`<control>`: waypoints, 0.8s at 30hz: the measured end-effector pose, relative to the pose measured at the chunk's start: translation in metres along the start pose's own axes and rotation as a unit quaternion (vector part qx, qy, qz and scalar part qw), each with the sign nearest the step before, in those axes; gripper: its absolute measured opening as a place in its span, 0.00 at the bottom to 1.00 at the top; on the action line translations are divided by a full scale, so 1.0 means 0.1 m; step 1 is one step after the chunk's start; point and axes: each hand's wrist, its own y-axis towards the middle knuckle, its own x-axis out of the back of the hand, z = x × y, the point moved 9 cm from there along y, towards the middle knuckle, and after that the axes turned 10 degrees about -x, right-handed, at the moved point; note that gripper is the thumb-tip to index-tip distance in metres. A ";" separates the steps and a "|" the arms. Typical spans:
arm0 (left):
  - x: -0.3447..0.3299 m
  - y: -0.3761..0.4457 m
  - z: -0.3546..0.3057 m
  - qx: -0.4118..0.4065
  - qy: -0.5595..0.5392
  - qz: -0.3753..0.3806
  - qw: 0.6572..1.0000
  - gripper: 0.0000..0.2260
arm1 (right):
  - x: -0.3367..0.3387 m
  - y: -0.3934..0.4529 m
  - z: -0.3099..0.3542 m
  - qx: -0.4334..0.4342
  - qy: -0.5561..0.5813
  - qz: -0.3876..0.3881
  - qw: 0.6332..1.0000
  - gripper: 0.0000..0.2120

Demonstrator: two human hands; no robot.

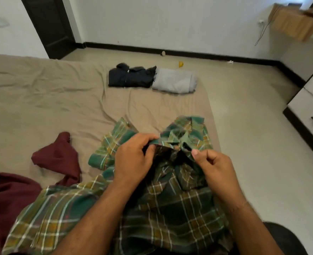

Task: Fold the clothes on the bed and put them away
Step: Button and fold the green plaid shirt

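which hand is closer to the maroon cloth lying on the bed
Left. The left hand grips the green plaid shirt with the maroon cloth just off to its left. The right hand pinches the shirt farther right, beyond the left hand.

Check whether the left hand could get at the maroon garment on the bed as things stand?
Probably yes, once freed: the left hand grips the plaid shirt, but the maroon garment lies close on its left with only bare bed sheet between.

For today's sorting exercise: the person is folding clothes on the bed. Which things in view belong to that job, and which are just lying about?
Belongs to the job:
green plaid shirt, gripped by left hand and right hand
maroon garment
folded dark garment
folded grey garment
bed

Lying about:
yellow object on floor
cable on wall
drawer unit
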 end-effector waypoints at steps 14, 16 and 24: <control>0.90 1.21 -0.88 -0.182 -0.025 -0.123 0.975 0.15 | 0.55 -0.26 1.81 0.331 -0.044 -0.263 0.905 0.09; 0.53 0.65 -0.52 -0.101 0.017 -0.082 0.991 0.14 | 0.30 -0.13 1.08 0.235 -0.129 -0.215 0.939 0.12; -0.71 -0.70 0.12 0.127 -0.008 0.410 0.903 0.08 | 0.03 0.01 -0.59 -0.038 -0.234 0.028 0.971 0.13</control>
